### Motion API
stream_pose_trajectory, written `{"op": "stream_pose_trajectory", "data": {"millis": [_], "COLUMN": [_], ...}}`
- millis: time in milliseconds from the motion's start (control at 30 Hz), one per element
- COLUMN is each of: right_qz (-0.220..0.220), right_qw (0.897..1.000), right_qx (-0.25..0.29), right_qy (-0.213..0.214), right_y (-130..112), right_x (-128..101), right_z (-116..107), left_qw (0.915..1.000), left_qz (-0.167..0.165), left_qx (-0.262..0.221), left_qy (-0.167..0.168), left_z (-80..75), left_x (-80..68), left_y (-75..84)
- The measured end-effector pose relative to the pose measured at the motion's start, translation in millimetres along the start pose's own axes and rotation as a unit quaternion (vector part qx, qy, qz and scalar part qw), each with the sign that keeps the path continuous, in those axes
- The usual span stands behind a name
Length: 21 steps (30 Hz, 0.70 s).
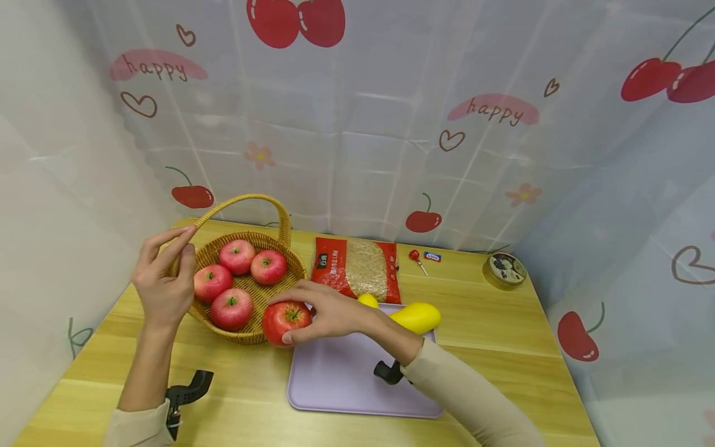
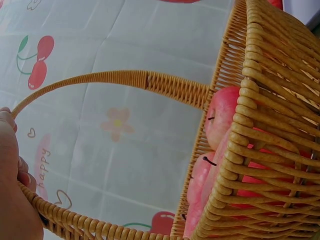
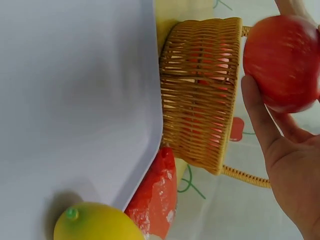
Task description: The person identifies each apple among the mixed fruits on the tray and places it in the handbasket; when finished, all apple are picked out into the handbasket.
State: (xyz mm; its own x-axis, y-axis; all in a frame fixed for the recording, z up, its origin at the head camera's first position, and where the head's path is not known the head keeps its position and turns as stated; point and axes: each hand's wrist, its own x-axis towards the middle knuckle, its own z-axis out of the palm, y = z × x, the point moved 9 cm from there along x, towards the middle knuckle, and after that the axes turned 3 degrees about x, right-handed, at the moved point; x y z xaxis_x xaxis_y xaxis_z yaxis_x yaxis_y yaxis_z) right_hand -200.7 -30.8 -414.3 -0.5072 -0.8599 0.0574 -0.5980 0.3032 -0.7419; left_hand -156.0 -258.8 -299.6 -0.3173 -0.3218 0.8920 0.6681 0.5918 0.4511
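A: Right hand (image 1: pixel 329 313) has the round red apple (image 1: pixel 285 321). Fingers (image 1: pixel 287 296) curl over its top, thumb under the near side, so it's a wrap grip, not a pinch.

B: Where's the apple sit?

A: At the front rim of the woven wicker basket (image 1: pixel 262 295), just outside it, touching or nearly touching the wall. It's over the table (image 1: pixel 491 323) edge of the lilac plastic tray (image 1: pixel 341 379), at the tray's far-left corner. Can't tell if it's resting or lifted.

B: Which way from the fingers to the basket opening?

A: Up and to the left in the head view. The four red apples (image 1: pixel 237 256) inside lie just beyond the rim. The right wrist view agrees: apple in the palm, basket wall just beside it.

B: Left hand?

A: Left hand (image 1: pixel 163 282) is on the arched wicker handle (image 1: pixel 246 200) at its left base. Fingers pressed together, pinching the handle with the thumb. The left wrist view shows the thumb against the weave.

B: So which hand is nearer the apple?

A: The right one, it holds it. The left is across the basket, well apart from it.

B: Long axis?

A: None, it's round. Stem faces up toward the camera.
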Motion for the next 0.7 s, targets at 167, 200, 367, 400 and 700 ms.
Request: {"op": "stream_pose_trajectory", "data": {"millis": [167,200,367,400,700], "right_qz": [-0.005,-0.004,0.009,0.011,0.024], "right_qw": [1.0,1.0,1.0,1.0,0.999], "right_qx": [0.003,0.003,0.0,-0.002,-0.029], "right_qy": [0.018,0.02,0.026,0.027,0.033], "right_y": [1.5,2.1,6.6,7.1,6.3], "right_x": [6.0,7.0,12.4,14.0,31.6], "right_z": [-0.2,-0.1,-0.2,-0.5,-5.4], "left_qw": [1.0,1.0,1.0,1.0,1.0], "left_qz": [0.0,0.0,-0.002,-0.002,-0.002], "left_qx": [0.0,0.0,0.002,0.002,0.001], "left_qy": [-0.002,-0.002,-0.002,-0.002,0.001], "left_z": [0.9,1.0,0.6,0.5,0.3], "left_x": [-0.1,-0.1,-0.1,-0.1,-0.4], "left_y": [0.2,0.2,-0.1,-0.4,-2.1]}}
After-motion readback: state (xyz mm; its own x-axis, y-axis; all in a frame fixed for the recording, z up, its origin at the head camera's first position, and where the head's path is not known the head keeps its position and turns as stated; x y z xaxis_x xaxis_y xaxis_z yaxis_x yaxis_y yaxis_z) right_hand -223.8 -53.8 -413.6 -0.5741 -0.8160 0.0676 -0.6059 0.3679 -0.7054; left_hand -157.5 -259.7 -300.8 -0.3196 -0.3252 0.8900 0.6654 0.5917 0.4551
